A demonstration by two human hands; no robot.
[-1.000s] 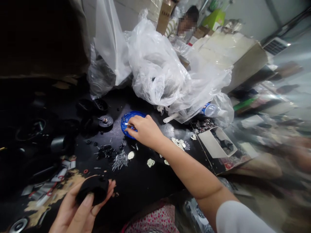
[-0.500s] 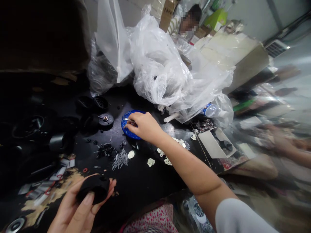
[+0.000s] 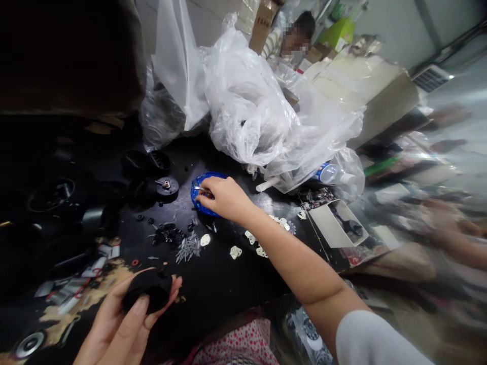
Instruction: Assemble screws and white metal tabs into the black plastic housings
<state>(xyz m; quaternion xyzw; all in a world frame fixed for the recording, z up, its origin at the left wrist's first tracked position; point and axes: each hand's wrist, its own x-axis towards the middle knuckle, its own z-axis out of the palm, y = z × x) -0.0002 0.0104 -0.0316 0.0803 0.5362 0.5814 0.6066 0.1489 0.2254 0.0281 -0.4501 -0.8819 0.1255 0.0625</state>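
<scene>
A black, round, hollow plastic housing rests in my left hand near the front edge of the table. My left fingers wrap around it, with the thumb pressed against its near side. Farther off, my right hand reaches into a shallow blue dish, its fingers pinched together. A slim silvery metal tool sticks out from between them; its lower end is hidden by the hand. Whatever lies inside the dish is too small to make out.
Grey pins, small black parts and cream plates lie between my hands. Black housings crowd the left. Plastic bags are heaped behind; a white box stands right. A person is at the back.
The view has shifted slightly. Both hands keep almost the same place, the left on the black housing and the right at the blue dish, where the silvery tool has tilted a little.
</scene>
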